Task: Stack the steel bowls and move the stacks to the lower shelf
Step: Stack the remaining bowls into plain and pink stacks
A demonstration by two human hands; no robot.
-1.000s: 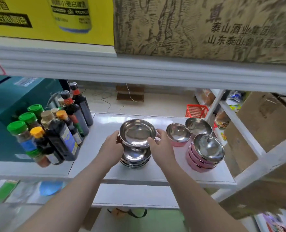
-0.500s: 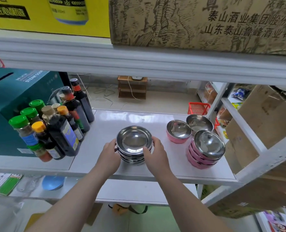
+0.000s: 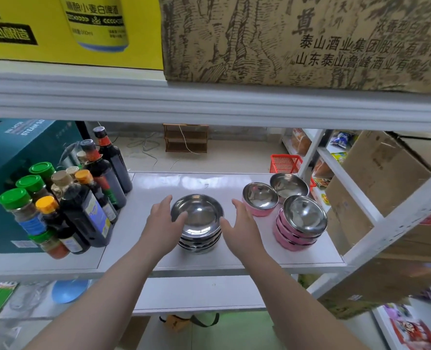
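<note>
White shelf (image 3: 158, 258) with sauce bottles (image 3: 83, 208), steel bowl stack (image 3: 198, 223), pink bowl stack (image 3: 299, 228), two loose bowls (image 3: 259, 199).

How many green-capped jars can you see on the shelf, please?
3, all in the bottle cluster at the left: nearest the front, a middle one, and the rearmost. Others may hide behind the bottles.

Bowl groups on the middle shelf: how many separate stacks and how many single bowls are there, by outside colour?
All-steel stack: 1
Pink-sided stack: 1
Single pink-sided bowl: 1
Single steel bowl, outside colour hidden: 1
Total: 4 groups, 2 stacks and 2 singles.
</note>
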